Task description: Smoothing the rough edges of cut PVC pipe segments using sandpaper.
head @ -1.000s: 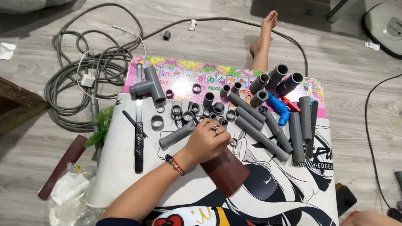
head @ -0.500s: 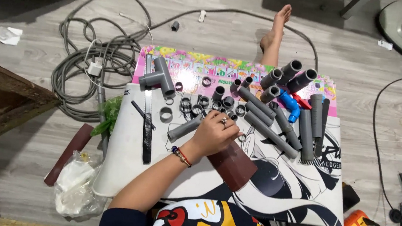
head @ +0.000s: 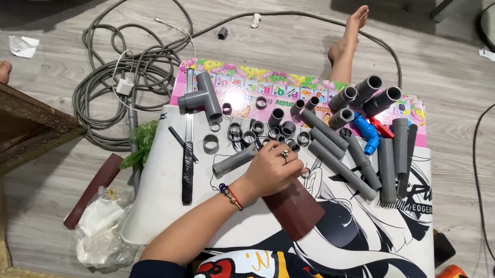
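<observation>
**Left hand rests on the brown sheet among grey pipe pieces**

The left hand (head: 273, 170) lies palm down on the white printed board (head: 158, 209), fingers curled over the upper end of a reddish-brown sandpaper sheet (head: 295, 209). The sheet runs out from under the palm toward the person's body, slanting right. Whether the fingers pinch anything small beneath them cannot be told; they are bent, not spread flat.

Measured from that hand: a short grey pipe (head: 232, 160) lies touching or just beside its thumb side, angled up to the right. A cluster of small grey rings (head: 254, 130) sits just beyond the fingertips. Long grey pipes (head: 343, 168) lie in a slanting row to the right of the knuckles, near but apart. A grey tee fitting (head: 203, 98) stands farther off, up and to the left. A black-handled saw (head: 188, 163) lies well to the left of the wrist, pointing straight away from the person.

The right hand is out of the picture; only a bit of bare skin shows at the lower right edge.
</observation>
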